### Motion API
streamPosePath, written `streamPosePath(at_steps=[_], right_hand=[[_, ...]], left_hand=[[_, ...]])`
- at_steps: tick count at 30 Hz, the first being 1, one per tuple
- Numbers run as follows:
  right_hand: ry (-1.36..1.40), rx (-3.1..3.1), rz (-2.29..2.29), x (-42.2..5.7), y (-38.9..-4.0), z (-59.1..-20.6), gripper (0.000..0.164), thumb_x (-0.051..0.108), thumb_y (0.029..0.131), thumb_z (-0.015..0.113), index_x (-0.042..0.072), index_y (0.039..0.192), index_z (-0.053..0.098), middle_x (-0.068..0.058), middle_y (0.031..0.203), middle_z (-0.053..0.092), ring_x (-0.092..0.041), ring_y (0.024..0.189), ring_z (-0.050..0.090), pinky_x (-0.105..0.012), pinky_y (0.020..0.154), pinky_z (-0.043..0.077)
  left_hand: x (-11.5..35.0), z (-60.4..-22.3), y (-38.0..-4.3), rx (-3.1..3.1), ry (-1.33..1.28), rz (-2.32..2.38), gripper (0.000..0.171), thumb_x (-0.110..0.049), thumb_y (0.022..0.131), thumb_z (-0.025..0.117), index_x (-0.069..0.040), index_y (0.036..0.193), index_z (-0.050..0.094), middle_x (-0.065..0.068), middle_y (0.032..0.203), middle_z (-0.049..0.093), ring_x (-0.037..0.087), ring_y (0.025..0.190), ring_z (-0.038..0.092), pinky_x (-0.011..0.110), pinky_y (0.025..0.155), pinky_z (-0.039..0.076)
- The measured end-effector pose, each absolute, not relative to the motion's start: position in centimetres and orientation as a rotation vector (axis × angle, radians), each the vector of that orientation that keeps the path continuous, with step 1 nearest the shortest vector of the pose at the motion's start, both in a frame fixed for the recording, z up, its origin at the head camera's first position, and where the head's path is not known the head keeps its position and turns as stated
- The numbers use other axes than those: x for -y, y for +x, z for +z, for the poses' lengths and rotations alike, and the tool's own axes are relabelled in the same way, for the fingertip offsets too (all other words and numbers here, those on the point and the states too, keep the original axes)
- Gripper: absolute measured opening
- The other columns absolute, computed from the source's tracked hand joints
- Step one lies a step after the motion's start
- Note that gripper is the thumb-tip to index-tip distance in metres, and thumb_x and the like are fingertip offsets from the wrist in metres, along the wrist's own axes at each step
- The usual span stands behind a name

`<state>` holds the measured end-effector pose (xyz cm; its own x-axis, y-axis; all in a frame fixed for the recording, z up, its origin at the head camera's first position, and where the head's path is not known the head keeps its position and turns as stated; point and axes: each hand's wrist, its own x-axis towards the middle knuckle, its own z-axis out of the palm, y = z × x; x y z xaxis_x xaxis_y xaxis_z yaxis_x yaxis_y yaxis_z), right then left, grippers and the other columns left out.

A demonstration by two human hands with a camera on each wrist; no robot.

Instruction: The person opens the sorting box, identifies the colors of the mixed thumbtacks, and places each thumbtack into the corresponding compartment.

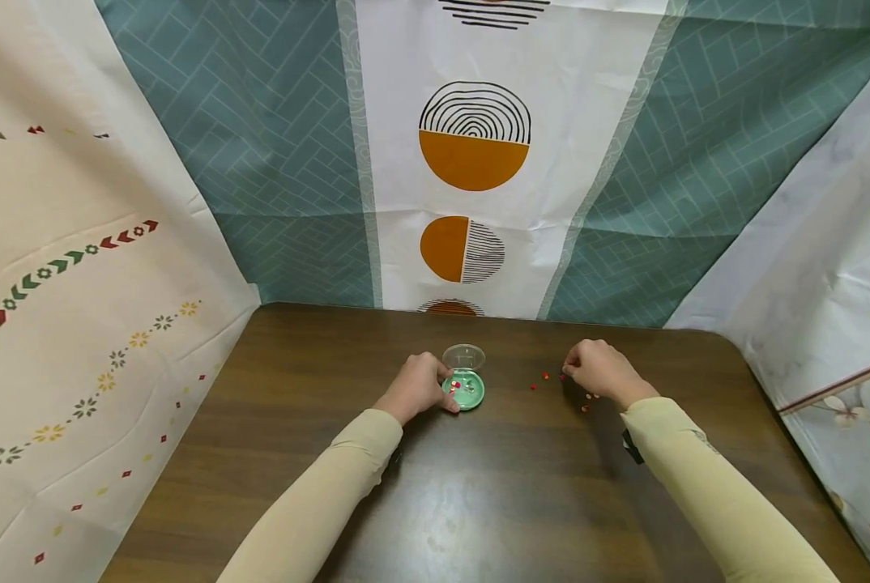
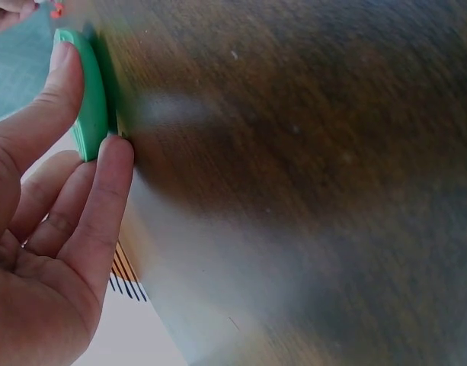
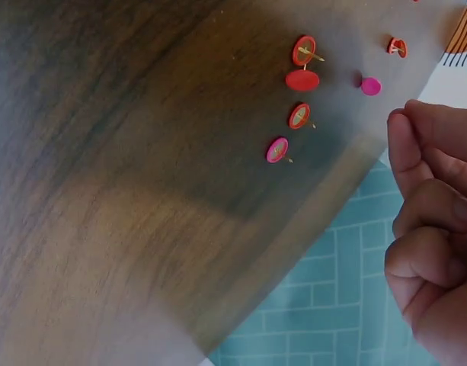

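My left hand (image 1: 419, 385) grips a small round green container (image 1: 480, 397) by its left side, thumb nearest me. A few red and pale thumbtacks lie inside it. Its clear lid (image 1: 464, 357) is hinged back behind. In the left wrist view the green container (image 2: 94, 114) shows edge-on between thumb and fingers. My right hand (image 1: 604, 372) hovers over loose thumbtacks, its fingers curled. The right wrist view has thumb and forefinger tips together beside a pink thumbtack (image 3: 371, 86), with a gap between; nothing shows in the pinch.
Several red, orange and pink thumbtacks are scattered on the brown table (image 1: 501, 486), among them a red thumbtack (image 3: 302, 80) and a second pink thumbtack (image 3: 276, 150), some points up or sideways. Patterned cloth (image 1: 296, 162) hangs behind the table and at both sides.
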<state>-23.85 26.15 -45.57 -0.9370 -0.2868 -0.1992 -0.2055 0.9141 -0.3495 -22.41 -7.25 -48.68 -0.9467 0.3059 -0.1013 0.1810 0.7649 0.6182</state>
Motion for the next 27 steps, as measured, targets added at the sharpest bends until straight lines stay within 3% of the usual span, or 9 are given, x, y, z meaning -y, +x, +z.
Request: streamPosePath(at_steps=[9,19,27], right_hand=[[-0.253,-2.769,-0.417,-26.10,-24.41,-45.60,0.024,0.033,0.091,0.058,0.015,0.080,0.069,-0.004,0.058,0.057,-0.019,0.046,0.054,-0.035,0.047,0.043],[-0.230,-2.754,-0.396,-25.87,-24.61,-45.80,0.029,0.029,0.090,0.056,0.013,0.070,0.067,-0.002,0.053,0.052,-0.017,0.044,0.052,-0.034,0.047,0.042],[-0.204,-2.762,-0.371,-25.42,-24.72,-45.65,0.021,0.029,0.089,0.058,0.016,0.077,0.070,0.001,0.065,0.056,-0.016,0.047,0.050,-0.033,0.046,0.039]], left_hand=[[7.19,-48.38,-22.50,-2.755,0.387,0.959,0.061,-0.035,0.052,0.088,-0.010,0.105,0.071,-0.003,0.105,0.065,0.013,0.099,0.055,0.024,0.081,0.043],[7.21,-48.29,-22.30,-2.754,0.380,0.937,0.061,-0.035,0.052,0.089,-0.011,0.104,0.071,-0.004,0.104,0.065,0.013,0.099,0.055,0.024,0.082,0.043],[7.30,-48.50,-22.39,-2.757,0.384,0.936,0.062,-0.036,0.050,0.089,-0.012,0.104,0.071,-0.005,0.104,0.065,0.013,0.100,0.055,0.024,0.083,0.042]])
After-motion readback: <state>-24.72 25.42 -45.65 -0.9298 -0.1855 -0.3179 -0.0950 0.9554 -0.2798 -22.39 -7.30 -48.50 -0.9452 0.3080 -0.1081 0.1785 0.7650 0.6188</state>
